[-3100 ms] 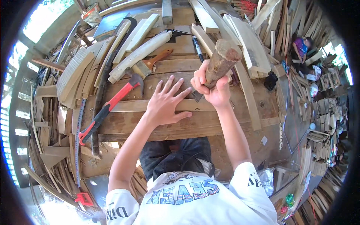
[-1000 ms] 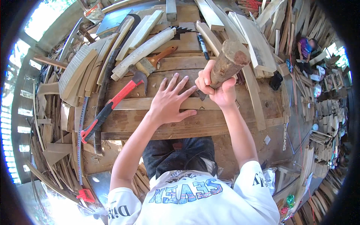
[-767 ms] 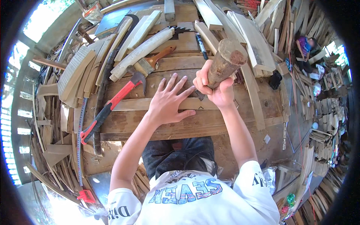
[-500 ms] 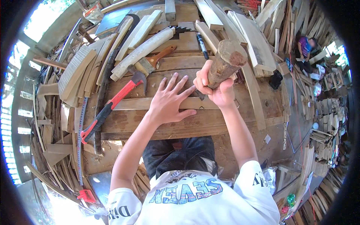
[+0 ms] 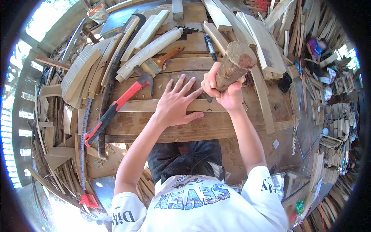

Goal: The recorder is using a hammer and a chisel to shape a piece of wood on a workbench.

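Note:
My left hand [image 5: 176,102] lies flat with fingers spread, pressing on a narrow wooden strip [image 5: 137,105] that runs across the workbench [image 5: 174,133]. In my right hand [image 5: 224,91] is a thick round piece of wood [image 5: 233,67], gripped upright with its broad end toward me. A small dark shape [image 5: 208,97] shows beside that hand over the strip; whether it joins the wood is hidden. Left of my hands lies a claw hammer [image 5: 119,102] with a red and black handle. A paintbrush [image 5: 164,58] and a marker [image 5: 210,47] rest farther back.
Pale boards [image 5: 261,44] are stacked at the far right, and more planks [image 5: 83,71] at the left. A tape measure [image 5: 88,202] extends its blade along the left side. A black object [image 5: 285,82] sits at the bench's right edge. Another person [image 5: 316,50] is at the far right.
Both hands hold nearly the same pose. The view has shifted very slightly; nothing has been taken up or let go.

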Motion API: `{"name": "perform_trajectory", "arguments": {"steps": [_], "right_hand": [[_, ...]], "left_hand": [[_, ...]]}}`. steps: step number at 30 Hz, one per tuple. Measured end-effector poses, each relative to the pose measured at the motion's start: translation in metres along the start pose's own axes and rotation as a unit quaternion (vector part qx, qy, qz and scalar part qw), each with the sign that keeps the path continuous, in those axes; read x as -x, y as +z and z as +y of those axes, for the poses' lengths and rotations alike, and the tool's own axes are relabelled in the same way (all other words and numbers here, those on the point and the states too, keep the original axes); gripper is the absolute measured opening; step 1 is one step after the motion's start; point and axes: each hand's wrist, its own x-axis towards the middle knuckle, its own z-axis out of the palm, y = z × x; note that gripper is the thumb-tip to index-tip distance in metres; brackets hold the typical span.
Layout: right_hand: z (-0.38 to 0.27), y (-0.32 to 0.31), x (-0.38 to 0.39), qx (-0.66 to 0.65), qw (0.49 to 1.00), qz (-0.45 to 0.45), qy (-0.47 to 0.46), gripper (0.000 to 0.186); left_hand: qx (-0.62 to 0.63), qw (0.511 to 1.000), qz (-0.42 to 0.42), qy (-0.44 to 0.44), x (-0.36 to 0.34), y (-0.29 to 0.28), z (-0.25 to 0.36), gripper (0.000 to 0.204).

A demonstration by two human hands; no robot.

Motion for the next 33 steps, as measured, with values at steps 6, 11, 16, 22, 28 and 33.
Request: {"name": "perform_trajectory", "arguments": {"steps": [6, 11, 16, 22, 28, 33], "right_hand": [[0.002, 0.003, 0.0, -0.011, 1.0, -0.015, 0.0, 0.07], [0.008, 0.005, -0.006, -0.004, 1.0, -0.004, -0.018, 0.068], [0.006, 0.001, -0.008, -0.022, 0.999, -0.011, -0.036, 0.067], [0.008, -0.001, -0.005, -0.025, 0.999, 0.014, -0.031, 0.066], [0.007, -0.004, -0.005, -0.027, 0.997, 0.013, -0.065, 0.065], [0.01, 0.0, 0.001, -0.022, 0.997, 0.032, -0.059, 0.065]], "left_hand": [[0.004, 1.0, 0.01, 0.005, -0.001, -0.001, -0.001, 0.08], [0.071, 0.982, 0.173, -0.039, 0.013, -0.026, -0.026, 0.062], [-0.131, 0.922, 0.164, -0.325, 0.055, -0.045, -0.066, 0.053], [-0.092, 0.927, 0.039, -0.361, 0.082, -0.036, -0.088, 0.035], [-0.098, 0.929, 0.075, -0.348, 0.07, -0.063, -0.077, 0.027], [0.045, 0.927, 0.285, -0.238, 0.047, -0.153, -0.049, 0.034]]}}
